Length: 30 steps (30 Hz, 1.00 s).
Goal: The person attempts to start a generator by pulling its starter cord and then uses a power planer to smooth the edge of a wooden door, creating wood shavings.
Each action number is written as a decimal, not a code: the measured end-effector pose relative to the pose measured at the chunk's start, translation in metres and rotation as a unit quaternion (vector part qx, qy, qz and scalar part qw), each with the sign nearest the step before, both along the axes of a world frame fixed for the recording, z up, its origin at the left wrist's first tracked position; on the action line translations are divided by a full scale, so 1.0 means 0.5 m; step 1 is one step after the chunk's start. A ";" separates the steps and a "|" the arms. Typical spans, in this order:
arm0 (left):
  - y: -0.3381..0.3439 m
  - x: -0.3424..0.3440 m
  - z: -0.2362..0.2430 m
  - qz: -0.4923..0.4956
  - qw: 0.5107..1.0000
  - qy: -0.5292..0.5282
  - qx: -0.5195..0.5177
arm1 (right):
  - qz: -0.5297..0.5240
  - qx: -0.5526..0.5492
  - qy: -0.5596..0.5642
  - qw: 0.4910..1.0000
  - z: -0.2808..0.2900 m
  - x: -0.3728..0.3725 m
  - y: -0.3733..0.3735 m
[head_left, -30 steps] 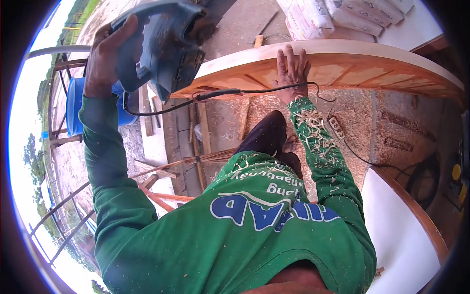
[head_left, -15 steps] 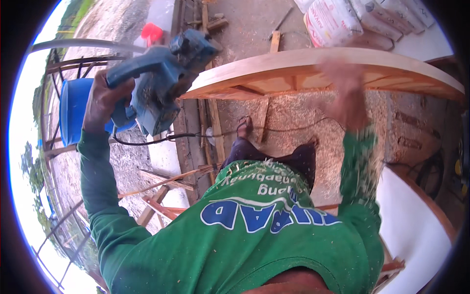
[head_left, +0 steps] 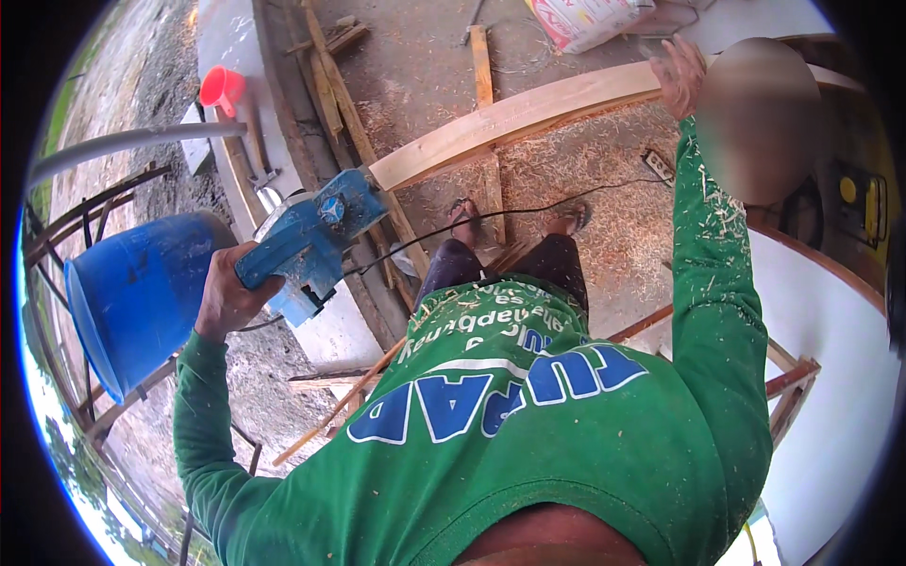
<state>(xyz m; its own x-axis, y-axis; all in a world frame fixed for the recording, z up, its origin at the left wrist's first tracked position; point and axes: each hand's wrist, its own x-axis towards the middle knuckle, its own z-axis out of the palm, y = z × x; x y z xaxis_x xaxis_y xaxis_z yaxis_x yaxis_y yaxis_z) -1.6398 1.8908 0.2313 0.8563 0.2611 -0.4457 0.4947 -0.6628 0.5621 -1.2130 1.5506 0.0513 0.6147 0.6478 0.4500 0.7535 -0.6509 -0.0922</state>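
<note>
My left hand [head_left: 229, 300] is closed around the rear handle of a blue electric planer [head_left: 326, 241]. The planer hangs tilted off the left end of a long pale wooden panel [head_left: 514, 118], its body apart from the wood. At the panel's far right part, my right hand [head_left: 678, 77] is raised with fingers stretched out and spread. It overlaps the panel's edge; whether it touches I cannot tell. Wood shavings cling to my right sleeve. A blurred round patch hides the panel just right of that hand.
A black cord [head_left: 453, 224] runs from the planer across the floor toward a power strip [head_left: 658, 165]. Shavings litter the ground around my feet. To the left stand a blue barrel [head_left: 142, 292] and a red dipper [head_left: 222, 88]. A printed sack [head_left: 590, 21] lies at the back.
The planer has come lower and turned, still in my left hand. My right hand, blurred before, has moved farther away, up and right, with fingers spread. The view has shifted.
</note>
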 end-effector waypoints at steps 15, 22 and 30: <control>0.002 0.078 -0.079 -0.005 0.999 -0.030 -0.040 | -0.228 0.228 0.162 0.933 -0.025 0.001 -0.081; -0.031 0.170 -0.066 -0.104 0.990 -0.085 0.044 | -0.261 0.242 0.027 0.934 0.001 -0.004 -0.040; -0.099 0.286 -0.061 -0.149 0.986 -0.075 0.023 | -0.247 0.272 -0.092 0.926 -0.219 0.184 -0.135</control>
<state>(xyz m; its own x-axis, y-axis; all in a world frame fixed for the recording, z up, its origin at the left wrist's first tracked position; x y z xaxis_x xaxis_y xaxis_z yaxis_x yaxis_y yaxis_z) -1.4968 1.8411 0.2009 0.9535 0.0057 -0.3012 0.1882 -0.7921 0.5807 -1.1212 1.4832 -0.0580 0.6562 -0.0441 0.7533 0.4125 -0.8149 -0.4071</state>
